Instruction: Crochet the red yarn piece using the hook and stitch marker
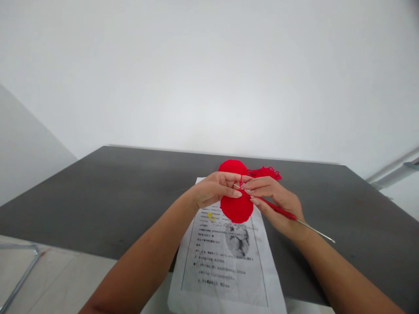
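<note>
My left hand (pixel 220 188) pinches the upper edge of a round red crochet piece (pixel 237 210), thumb in front. A strand of red yarn (pixel 241 179) runs over its raised forefinger. In my right hand (pixel 274 198) is a crochet hook (pixel 282 211) with a red handle; its metal rear end sticks out past the wrist. The hook's working tip lies at the top of the piece, between both hands, and the exact stitch is too small to make out. Both hands are close together above a printed sheet.
Behind my hands lie a second red round piece (pixel 233 166) and a loose tangle of red yarn (pixel 266 173) on the dark table (pixel 131 196). The printed paper sheet (pixel 225 301) hangs over the table's front edge. A white wall (pixel 196 78) stands behind.
</note>
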The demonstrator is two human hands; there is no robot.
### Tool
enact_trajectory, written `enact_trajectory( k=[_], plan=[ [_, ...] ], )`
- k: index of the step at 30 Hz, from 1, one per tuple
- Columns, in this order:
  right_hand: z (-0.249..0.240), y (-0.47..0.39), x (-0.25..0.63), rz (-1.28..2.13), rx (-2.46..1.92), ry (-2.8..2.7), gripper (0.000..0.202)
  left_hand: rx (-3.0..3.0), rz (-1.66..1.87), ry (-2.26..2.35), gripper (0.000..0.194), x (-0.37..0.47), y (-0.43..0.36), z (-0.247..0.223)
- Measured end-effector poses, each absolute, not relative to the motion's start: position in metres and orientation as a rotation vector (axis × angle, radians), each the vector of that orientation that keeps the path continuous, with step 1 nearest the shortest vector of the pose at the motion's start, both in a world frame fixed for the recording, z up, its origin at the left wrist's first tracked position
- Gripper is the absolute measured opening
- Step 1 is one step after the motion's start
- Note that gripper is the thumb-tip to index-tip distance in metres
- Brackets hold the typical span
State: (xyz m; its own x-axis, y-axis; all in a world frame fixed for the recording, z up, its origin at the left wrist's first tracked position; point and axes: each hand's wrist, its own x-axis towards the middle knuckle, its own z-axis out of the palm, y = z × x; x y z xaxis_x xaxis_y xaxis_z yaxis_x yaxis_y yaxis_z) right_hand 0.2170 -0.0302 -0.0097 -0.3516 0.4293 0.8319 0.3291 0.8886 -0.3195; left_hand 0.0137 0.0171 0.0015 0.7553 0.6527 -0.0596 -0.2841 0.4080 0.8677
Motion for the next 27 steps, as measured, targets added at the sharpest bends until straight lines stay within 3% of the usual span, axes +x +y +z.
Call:
enact_trajectory(
  k=[16,23,27],
  plan=[
    [0.003,-0.041,0.216,-0.052,-0.434,-1.991,0.025,1.055,0.776,0.374,0.034,0.013,0.007,0.007],
    [0.002,-0.046,0.216,0.268,-0.506,-1.875,0.02,0.991,0.8,0.276,0.03,0.015,0.008,0.003],
    [0.005,-0.048,0.216,0.254,-0.504,-1.925,0.023,0.938,0.791,0.26,0.03,0.016,0.007,0.003]
  ],
)
